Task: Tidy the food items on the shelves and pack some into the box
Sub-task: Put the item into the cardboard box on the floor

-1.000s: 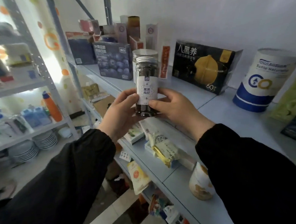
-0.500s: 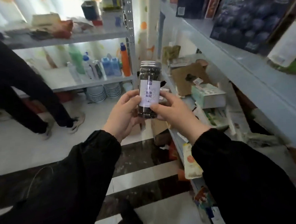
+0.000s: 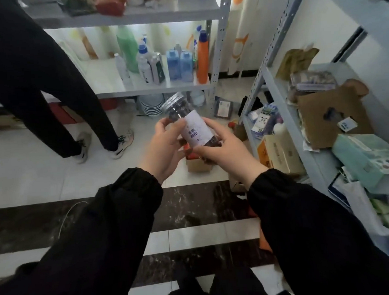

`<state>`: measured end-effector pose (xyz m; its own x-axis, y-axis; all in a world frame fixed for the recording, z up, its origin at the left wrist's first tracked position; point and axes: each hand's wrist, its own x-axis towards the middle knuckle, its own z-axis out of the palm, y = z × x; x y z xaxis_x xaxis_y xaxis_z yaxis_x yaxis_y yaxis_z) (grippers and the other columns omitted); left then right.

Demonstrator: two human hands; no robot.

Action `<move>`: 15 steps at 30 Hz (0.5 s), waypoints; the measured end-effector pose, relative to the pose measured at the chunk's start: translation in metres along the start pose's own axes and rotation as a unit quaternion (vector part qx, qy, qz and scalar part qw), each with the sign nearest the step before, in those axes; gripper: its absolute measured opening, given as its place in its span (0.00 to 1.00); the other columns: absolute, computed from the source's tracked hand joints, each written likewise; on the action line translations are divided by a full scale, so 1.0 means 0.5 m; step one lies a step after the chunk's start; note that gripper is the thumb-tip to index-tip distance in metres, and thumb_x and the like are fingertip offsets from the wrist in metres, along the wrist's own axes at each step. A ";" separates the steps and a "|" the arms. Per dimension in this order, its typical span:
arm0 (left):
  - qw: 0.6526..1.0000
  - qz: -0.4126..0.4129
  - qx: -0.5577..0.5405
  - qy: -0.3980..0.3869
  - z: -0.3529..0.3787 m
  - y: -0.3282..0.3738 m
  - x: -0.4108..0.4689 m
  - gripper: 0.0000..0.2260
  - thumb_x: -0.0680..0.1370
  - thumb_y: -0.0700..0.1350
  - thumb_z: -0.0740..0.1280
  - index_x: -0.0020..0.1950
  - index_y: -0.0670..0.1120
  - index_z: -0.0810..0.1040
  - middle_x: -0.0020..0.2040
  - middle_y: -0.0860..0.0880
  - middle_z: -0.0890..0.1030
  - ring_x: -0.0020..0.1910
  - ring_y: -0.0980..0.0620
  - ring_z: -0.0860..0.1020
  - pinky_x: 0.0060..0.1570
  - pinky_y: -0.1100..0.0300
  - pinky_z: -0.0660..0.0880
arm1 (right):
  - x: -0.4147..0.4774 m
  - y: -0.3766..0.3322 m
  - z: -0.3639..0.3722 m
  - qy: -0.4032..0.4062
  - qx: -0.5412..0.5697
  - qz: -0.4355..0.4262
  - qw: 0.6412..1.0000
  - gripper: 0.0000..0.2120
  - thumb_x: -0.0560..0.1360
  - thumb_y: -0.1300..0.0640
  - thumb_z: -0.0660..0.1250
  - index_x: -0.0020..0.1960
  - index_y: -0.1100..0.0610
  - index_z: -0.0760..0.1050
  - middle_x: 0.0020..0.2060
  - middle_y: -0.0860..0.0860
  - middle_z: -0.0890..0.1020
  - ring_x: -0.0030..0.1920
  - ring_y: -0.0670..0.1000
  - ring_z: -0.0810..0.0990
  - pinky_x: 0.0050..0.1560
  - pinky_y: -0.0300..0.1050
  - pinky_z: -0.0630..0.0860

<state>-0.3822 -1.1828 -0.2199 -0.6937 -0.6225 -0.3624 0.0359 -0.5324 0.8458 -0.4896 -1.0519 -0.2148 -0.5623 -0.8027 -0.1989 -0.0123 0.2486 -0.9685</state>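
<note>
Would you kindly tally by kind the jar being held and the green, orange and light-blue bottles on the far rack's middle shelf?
Clear plastic jar with silver lid and white label, held by left hand and right hand: 1
Tall green plastic bottle: 1
Tall orange plastic bottle with blue cap: 1
Light-blue plastic bottles: 2
Total: 5

Black loose long sleeves point(image 3: 107, 230), gathered cuffs point(image 3: 145, 179); left grip point(image 3: 164, 146), right grip point(image 3: 225, 152) bare.

Clear jar point(image 3: 193, 127) w/ silver screw lid, white label, dark contents; was tilted, lid up-left, held in mid-air betw. left hand point(image 3: 164, 146) & right hand point(image 3: 225, 152).
</note>
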 end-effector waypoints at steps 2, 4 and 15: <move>0.999 0.015 -0.021 0.020 -0.024 0.011 0.064 0.19 0.83 0.44 0.66 0.73 0.49 0.65 0.61 0.43 0.81 0.58 0.41 0.82 0.57 0.35 0.80 | 0.050 0.018 -0.003 0.003 -0.014 0.016 1.000 0.30 0.73 0.62 0.79 0.67 0.39 0.74 0.59 0.46 0.81 0.54 0.44 0.84 0.53 0.47 0.84; 0.999 0.024 -0.010 0.044 -0.041 0.012 0.129 0.17 0.83 0.44 0.66 0.71 0.51 0.67 0.59 0.44 0.81 0.56 0.43 0.82 0.58 0.35 0.80 | 0.102 0.040 -0.014 0.024 -0.009 0.033 0.999 0.28 0.72 0.61 0.80 0.66 0.41 0.75 0.60 0.48 0.81 0.57 0.49 0.83 0.55 0.47 0.83; 0.972 -0.051 0.182 0.141 -0.029 -0.061 0.538 0.17 0.73 0.51 0.70 0.62 0.55 0.76 0.69 0.44 0.76 0.62 0.48 0.81 0.62 0.47 0.81 | 0.513 0.224 -0.106 0.156 0.025 0.171 0.973 0.22 0.75 0.50 0.77 0.65 0.49 0.72 0.54 0.41 0.80 0.55 0.42 0.80 0.63 0.51 0.80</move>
<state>-0.5597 -1.3423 -0.3489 -0.4531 -0.7372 -0.5012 -0.3145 -0.3939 0.8637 -0.6792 -1.2013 -0.3664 -0.7504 -0.4720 -0.4626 0.2557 0.4381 -0.8618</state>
